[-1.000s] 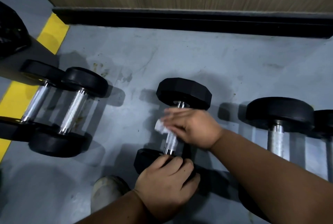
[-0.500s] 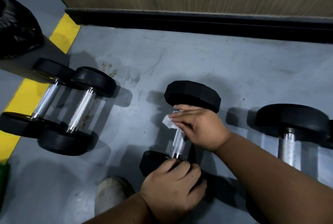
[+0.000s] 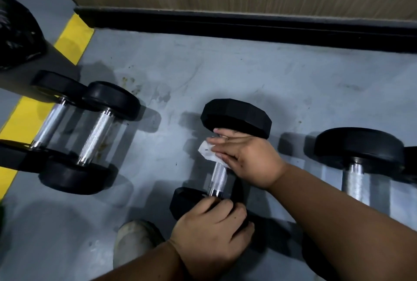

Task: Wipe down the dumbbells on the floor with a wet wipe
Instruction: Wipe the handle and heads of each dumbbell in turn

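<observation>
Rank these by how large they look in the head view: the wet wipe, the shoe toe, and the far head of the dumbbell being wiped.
1. Far head of the dumbbell, plainly the largest.
2. Shoe toe, though it sits nearer the camera and is partly cut off, so its real size is unsure.
3. Wet wipe, the smallest; most of it is hidden under the right hand.
</observation>
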